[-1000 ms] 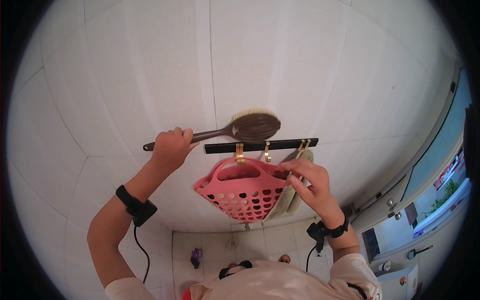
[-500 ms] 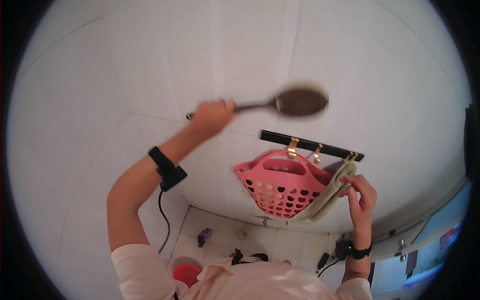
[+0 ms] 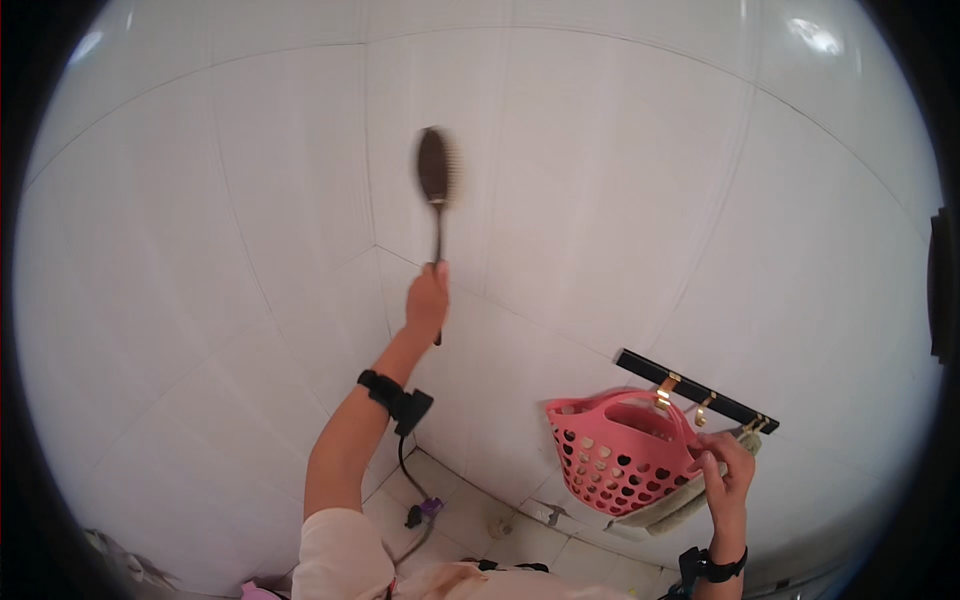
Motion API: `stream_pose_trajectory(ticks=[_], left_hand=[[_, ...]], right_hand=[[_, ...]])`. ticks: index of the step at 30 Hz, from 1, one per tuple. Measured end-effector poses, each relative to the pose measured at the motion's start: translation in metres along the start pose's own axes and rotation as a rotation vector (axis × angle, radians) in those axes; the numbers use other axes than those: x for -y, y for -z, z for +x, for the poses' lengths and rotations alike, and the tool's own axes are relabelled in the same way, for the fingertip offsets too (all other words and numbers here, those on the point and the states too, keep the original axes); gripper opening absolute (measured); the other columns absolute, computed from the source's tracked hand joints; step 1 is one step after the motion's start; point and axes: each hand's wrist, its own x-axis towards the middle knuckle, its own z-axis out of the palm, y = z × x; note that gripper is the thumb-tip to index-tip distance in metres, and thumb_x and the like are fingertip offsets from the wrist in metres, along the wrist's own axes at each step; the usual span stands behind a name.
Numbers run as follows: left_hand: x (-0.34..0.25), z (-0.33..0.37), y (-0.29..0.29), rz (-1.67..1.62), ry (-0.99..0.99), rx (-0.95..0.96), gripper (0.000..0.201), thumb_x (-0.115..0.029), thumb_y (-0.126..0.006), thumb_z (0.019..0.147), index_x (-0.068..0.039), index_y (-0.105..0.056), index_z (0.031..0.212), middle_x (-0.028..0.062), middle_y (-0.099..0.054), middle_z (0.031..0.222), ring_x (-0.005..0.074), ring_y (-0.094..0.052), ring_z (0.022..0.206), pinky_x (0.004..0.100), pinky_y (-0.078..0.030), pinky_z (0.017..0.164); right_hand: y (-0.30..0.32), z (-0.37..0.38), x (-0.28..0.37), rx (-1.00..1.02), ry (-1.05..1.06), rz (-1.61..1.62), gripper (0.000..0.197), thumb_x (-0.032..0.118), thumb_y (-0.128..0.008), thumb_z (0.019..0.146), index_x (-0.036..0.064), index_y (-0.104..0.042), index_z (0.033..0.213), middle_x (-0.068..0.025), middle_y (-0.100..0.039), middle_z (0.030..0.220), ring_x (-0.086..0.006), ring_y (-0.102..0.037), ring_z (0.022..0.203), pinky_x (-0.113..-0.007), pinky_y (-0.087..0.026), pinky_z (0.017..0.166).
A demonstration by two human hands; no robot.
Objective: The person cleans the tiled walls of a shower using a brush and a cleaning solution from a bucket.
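Brush (image 3: 436,166) is up high in your left hand (image 3: 427,300), long-handled, dark oval head w/ pale bristles, held near-vertical against the white tiled wall (image 3: 620,160). Your fingers are wrapped tight round the lower end of the handle, a short stub poking out below the fist. Head is blurred, so can't tell if bristles are touching the tile or just off it.

Your right hand (image 3: 728,472) is low on the right, fingers curled round a pale cloth or sponge pad (image 3: 668,508) that hangs just beside the pink perforated basket (image 3: 615,460). The grip looks closed on the cloth's upper edge, thumb side toward the basket rim. Basket hangs from a gold hook on the black hook rail (image 3: 690,388); two more hooks sit to its right, near your fingers.

Risks, as I judge them:
- You're holding the brush at the far end of a long handle w/ arm fully stretched, so control looks weak; a hard push on slick tile could make the head skid or twist out of your grip.
- Basket seems to hang on one hook only. Tugging the cloth sideways could nudge it off the rail.
- Wrist-band cable (image 3: 405,470) dangles from your left forearm toward the floor (image 3: 470,520); a wide sweep may snag it.
- Reaching up and down at once leaves you poorly balanced on what may be a wet floor.
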Motion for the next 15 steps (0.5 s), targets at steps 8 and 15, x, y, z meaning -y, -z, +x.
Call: stream_pose_trajectory(ticks=[8,15], left_hand=[[-0.153,0.022,0.02,0.315,-0.453,0.15,0.034,-0.036,-0.045,0.087,-0.002,-0.044,0.081,0.0173,-0.058,0.067,0.0348,-0.057,0.062,0.0422,-0.044,0.054],[-0.019,0.059,-0.027,-0.004,0.145,-0.172,0.042,-0.035,-0.034,0.091,0.004,-0.05,0.085,0.0258,-0.057,0.077,0.0435,-0.054,0.075,0.0489,-0.043,0.066]], right_hand=[[-0.038,0.034,0.022,0.222,0.097,-0.025,0.021,0.002,-0.056,0.07,-0.0026,-0.059,0.09,-0.0163,-0.061,0.084,-0.0273,-0.059,0.068,-0.029,-0.046,0.062],[-0.039,0.023,0.012,0.219,0.14,-0.116,0.019,0.001,-0.054,0.072,-0.0058,-0.059,0.089,-0.0147,-0.06,0.076,-0.0195,-0.058,0.054,-0.025,-0.044,0.055]])
